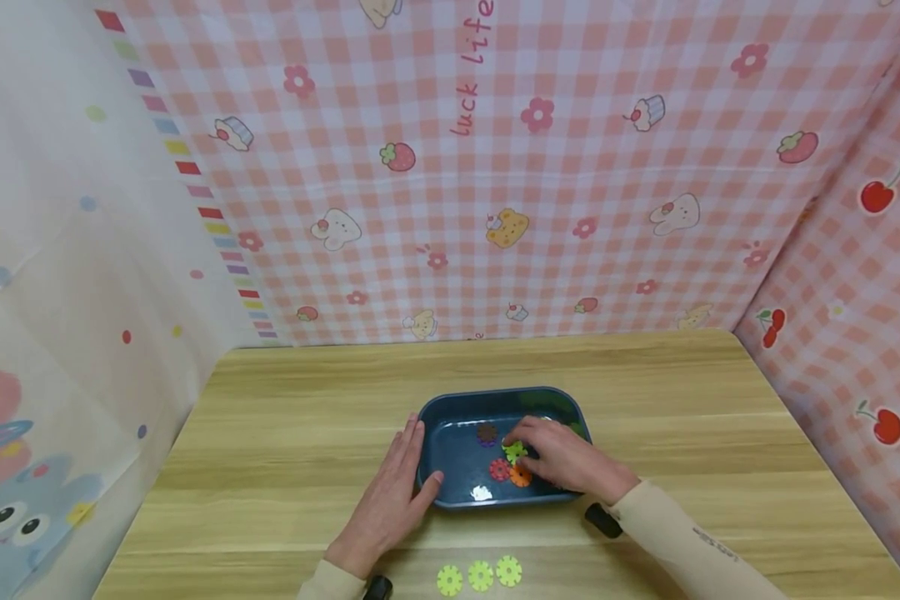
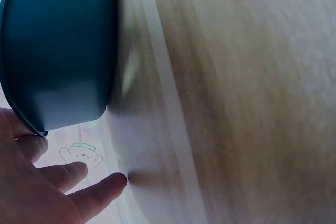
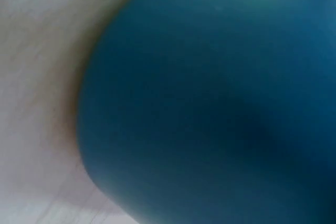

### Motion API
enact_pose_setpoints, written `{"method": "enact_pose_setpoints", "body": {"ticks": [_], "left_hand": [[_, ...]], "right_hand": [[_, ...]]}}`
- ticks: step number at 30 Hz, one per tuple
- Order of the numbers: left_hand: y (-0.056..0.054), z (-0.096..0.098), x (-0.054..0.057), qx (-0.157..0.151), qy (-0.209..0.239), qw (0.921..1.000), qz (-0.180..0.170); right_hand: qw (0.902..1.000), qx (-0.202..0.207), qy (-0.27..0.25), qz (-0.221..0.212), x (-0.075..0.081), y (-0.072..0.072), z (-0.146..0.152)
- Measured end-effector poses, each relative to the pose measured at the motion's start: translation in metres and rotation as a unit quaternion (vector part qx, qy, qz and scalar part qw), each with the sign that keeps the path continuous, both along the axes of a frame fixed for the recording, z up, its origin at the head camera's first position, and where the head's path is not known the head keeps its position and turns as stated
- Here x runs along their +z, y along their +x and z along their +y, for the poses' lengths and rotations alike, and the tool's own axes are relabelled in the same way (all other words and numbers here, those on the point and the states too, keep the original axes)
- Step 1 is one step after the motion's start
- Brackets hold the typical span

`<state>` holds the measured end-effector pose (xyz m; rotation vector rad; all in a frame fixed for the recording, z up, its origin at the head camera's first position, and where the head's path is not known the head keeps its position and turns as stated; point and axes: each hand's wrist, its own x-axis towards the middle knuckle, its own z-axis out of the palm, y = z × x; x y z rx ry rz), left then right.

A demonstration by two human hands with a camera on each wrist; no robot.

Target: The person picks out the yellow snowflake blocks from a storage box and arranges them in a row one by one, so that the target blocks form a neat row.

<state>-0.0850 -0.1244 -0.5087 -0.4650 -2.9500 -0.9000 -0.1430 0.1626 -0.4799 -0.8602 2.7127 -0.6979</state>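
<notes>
A dark blue rectangular tray stands on the table with several notched plastic discs inside. My left hand lies along its left end, fingers straight and thumb over the near corner; in the left wrist view, fingertips show right at the rim. My right hand reaches into the tray, and its thumb and fingers pinch a yellow-green disc. Close below that are a red disc and an orange disc. A brown disc overlaps a purple one to the left. The right wrist view shows the tray's outer wall, no fingers.
Three yellow-green discs, a left one, a middle one and a right one, lie in a row at the table's near edge. Patterned cloth hangs behind the wooden table and at both sides.
</notes>
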Motion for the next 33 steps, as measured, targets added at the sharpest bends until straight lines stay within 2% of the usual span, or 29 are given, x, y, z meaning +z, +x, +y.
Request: {"method": "enact_pose_setpoints", "body": {"ticks": [5, 12, 20, 24, 29, 33], "left_hand": [[-0.0001, 0.0002, 0.0001, -0.003, 0.003, 1.0, 0.001], [0.0, 0.0002, 0.0017, -0.002, 0.004, 1.0, -0.008], [-0.0005, 0.0, 0.0004, -0.003, 0.003, 1.0, -0.005], [0.0004, -0.0002, 0.0003, 0.0, 0.003, 0.9999, -0.014], [0.0, 0.0002, 0.0013, 0.003, 0.002, 0.9999, -0.017], [-0.0009, 0.0008, 0.0019, 0.002, -0.001, 0.9999, -0.015]], "right_hand": [[1.0, 0.008, 0.0, 0.002, -0.0024, -0.0009, -0.0008], [0.9989, 0.044, -0.017, 0.007, -0.0049, -0.0023, -0.0022], [0.9957, 0.071, -0.048, -0.035, -0.0062, -0.0052, -0.0038], [0.9932, 0.086, -0.068, -0.04, -0.0066, -0.0059, -0.0034], [0.9938, 0.069, -0.079, -0.036, -0.0064, -0.0062, -0.0055], [0.9953, 0.061, -0.068, -0.032, -0.0077, -0.0074, -0.0078]]}}
